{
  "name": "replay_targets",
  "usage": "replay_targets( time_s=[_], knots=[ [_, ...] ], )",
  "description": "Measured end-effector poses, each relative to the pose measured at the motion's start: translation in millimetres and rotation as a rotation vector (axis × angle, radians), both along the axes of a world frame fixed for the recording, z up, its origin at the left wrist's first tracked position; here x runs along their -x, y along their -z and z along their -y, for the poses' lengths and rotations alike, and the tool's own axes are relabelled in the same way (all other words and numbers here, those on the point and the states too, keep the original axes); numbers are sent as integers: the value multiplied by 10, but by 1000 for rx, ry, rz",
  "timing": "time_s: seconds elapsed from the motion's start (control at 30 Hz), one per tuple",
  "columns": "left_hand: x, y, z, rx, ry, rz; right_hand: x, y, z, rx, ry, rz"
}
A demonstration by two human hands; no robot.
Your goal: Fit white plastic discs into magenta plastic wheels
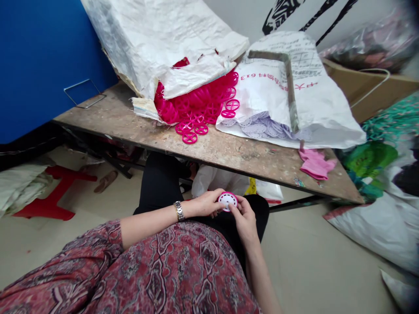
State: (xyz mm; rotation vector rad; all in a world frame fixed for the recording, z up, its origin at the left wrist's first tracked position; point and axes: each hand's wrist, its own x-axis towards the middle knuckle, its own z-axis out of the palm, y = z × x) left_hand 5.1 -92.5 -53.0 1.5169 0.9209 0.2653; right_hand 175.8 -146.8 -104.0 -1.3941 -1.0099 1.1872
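Above my lap, a small round disc (228,200) with a white slotted face and a pink rim is held between both hands. My left hand (209,203) grips its left edge, fingers closed, a metal watch on that wrist. My right hand (244,214) pinches the right edge, its thumb lying on the white face. On the table, a heap of pink plastic rings (196,104) with cross spokes spills from a torn white sack (157,39). Pale lilac perforated discs (265,125) show at the mouth of another white sack (314,96).
The worn wooden table (242,159) stands just beyond my knees. A metal angle bar (291,91) lies on the right sack; a pink glove (317,164) sits near the table's right end. A red stool (55,192) is at left, filled sacks (376,226) at right.
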Motion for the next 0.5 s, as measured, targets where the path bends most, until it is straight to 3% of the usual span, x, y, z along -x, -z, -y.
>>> replay_targets(
  time_s=[0.27,0.5],
  knots=[
    [-1,54,-6,11,1,14,-5,12,24,10,2,13],
    [6,-30,-5,21,-19,3,5,-10,-20,6,-11,9]
  ],
)
